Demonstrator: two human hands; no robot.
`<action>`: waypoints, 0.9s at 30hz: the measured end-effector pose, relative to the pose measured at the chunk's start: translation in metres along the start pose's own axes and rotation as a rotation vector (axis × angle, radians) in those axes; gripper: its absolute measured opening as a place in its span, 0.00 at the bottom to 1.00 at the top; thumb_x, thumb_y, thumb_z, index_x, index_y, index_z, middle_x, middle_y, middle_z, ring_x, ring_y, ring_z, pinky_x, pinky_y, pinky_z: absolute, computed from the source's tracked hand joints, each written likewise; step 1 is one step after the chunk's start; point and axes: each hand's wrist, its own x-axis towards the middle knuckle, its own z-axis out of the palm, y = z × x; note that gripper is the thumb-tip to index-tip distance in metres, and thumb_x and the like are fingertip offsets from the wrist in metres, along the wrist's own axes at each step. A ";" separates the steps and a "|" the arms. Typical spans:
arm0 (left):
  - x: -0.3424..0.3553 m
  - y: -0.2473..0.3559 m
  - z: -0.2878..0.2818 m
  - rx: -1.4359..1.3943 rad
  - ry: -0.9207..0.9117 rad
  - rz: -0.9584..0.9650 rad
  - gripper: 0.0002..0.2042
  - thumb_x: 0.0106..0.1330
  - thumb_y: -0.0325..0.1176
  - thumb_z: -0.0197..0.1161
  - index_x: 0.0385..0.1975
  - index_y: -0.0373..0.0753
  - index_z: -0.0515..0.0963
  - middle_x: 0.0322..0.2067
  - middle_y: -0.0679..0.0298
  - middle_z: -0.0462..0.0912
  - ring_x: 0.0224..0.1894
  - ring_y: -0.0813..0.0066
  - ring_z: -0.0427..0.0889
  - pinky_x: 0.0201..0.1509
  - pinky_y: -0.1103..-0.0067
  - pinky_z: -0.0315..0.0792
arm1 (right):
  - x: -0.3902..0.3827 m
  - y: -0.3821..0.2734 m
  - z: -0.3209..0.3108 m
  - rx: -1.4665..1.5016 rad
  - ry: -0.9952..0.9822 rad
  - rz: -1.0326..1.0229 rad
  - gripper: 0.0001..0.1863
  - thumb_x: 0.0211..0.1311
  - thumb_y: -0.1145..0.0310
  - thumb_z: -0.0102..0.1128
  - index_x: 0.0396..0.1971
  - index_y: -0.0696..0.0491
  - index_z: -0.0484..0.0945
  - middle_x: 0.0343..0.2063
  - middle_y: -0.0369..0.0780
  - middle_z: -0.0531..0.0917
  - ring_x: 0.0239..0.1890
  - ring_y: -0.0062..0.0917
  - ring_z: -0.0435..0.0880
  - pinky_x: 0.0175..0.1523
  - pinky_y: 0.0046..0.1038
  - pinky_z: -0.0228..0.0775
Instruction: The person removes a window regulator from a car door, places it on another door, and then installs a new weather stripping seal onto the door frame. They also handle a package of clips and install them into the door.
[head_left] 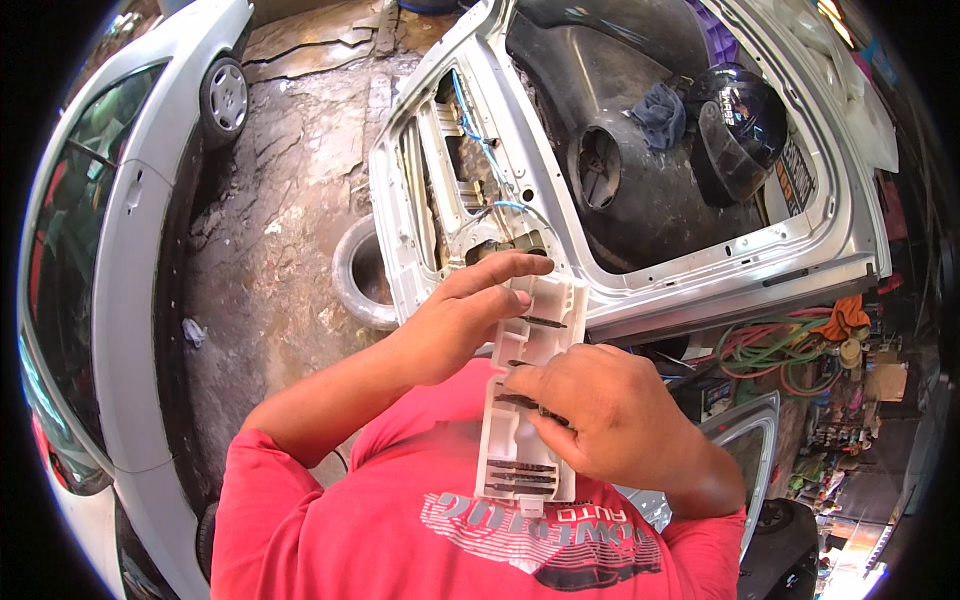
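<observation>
A white plastic case (pixel 498 432) lies unfolded in front of my chest, its two halves spread lengthwise. Several thin, dark, blade-like strips (pixel 522 478) rest in its near half. One more dark strip (pixel 545 322) sits in the far half. My left hand (pixel 455 325) grips the far half at its left side, thumb over the edge and one finger stretched across the top. Over the middle of the case, my right hand (pixel 600 405) is closed, its fingertips pinching at a dark strip (pixel 517 400). The palm hides part of that strip and the compartments below.
A silver car door shell (pixel 590 290) stands just beyond the case, with a black helmet (pixel 745 125) and blue cloth (pixel 659 115) seen through it. A tyre (pixel 358 280) lies at its left. A pale car (pixel 150 300) is parked left. Coiled hoses (pixel 765 350) hang right.
</observation>
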 end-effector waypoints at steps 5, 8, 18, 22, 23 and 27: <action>0.000 -0.002 0.001 0.006 0.022 0.000 0.26 0.71 0.31 0.55 0.70 0.33 0.68 0.59 0.54 0.78 0.60 0.62 0.80 0.65 0.64 0.75 | -0.007 -0.003 0.002 -0.104 -0.009 -0.044 0.22 0.54 0.72 0.69 0.52 0.49 0.81 0.31 0.36 0.79 0.37 0.32 0.82 0.41 0.36 0.73; 0.000 -0.006 0.000 0.003 0.031 0.003 0.28 0.69 0.29 0.56 0.70 0.32 0.67 0.60 0.53 0.79 0.61 0.61 0.81 0.66 0.63 0.75 | -0.006 -0.009 -0.002 -0.118 -0.049 0.001 0.22 0.54 0.72 0.69 0.52 0.48 0.82 0.31 0.36 0.79 0.36 0.32 0.82 0.40 0.36 0.73; 0.003 -0.013 -0.006 0.104 0.023 0.002 0.31 0.63 0.17 0.56 0.71 0.30 0.66 0.60 0.53 0.80 0.61 0.65 0.80 0.68 0.69 0.72 | -0.005 0.004 0.004 -0.050 -0.036 -0.078 0.22 0.51 0.75 0.67 0.49 0.47 0.83 0.30 0.36 0.77 0.35 0.33 0.81 0.40 0.37 0.74; 0.005 -0.017 -0.010 0.101 0.022 0.024 0.30 0.65 0.17 0.57 0.71 0.31 0.66 0.53 0.54 0.83 0.52 0.70 0.84 0.59 0.74 0.78 | -0.004 0.003 0.002 -0.085 -0.035 -0.089 0.21 0.50 0.74 0.68 0.48 0.47 0.82 0.30 0.36 0.77 0.36 0.32 0.81 0.42 0.37 0.74; 0.005 -0.017 -0.009 0.084 0.015 0.024 0.30 0.65 0.17 0.57 0.71 0.31 0.66 0.53 0.54 0.83 0.52 0.70 0.84 0.59 0.74 0.78 | -0.004 0.003 0.002 -0.095 -0.041 -0.091 0.21 0.50 0.74 0.68 0.48 0.47 0.82 0.30 0.36 0.77 0.36 0.32 0.81 0.42 0.37 0.74; 0.008 -0.020 -0.013 0.089 -0.016 0.008 0.30 0.66 0.17 0.57 0.71 0.30 0.66 0.54 0.54 0.82 0.53 0.70 0.83 0.60 0.73 0.77 | -0.005 0.004 0.004 -0.100 -0.050 -0.089 0.21 0.50 0.74 0.68 0.47 0.48 0.81 0.30 0.36 0.77 0.36 0.33 0.81 0.43 0.37 0.74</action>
